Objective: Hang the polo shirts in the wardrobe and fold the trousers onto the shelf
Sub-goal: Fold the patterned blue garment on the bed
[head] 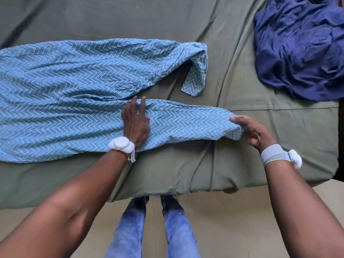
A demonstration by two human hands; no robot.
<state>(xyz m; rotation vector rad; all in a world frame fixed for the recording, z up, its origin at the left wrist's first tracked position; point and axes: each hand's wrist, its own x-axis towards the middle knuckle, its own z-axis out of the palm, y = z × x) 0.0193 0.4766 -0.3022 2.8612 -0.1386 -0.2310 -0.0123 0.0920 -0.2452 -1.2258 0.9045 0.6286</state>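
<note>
The hem of the nearer leg of the zigzag-patterned blue trousers point(74, 94) is pinched by the right hand point(255, 131), with the thumb laid on top of the cloth and the fingers curled beneath the cuff. That leg is drawn out straight from this grip toward the left, across the front part of the bed. Midway along the same leg, the left hand point(135, 121) is pressed flat on the fabric, its fingers straight and spread, nothing being grasped by it. The rest of the trousers is spread out to the left of both hands, the wide upper part reaching the left edge of the view. The farther leg is laid beyond the hands, and its end point(195, 75) is folded back and turned down toward the nearer leg without touching it. The garment is borne by an olive-green bedsheet point(186, 168). A crumpled dark blue garment point(297, 45) is seen at the far right corner of the bed, well apart from the trousers. White wristbands are worn on both wrists.
</note>
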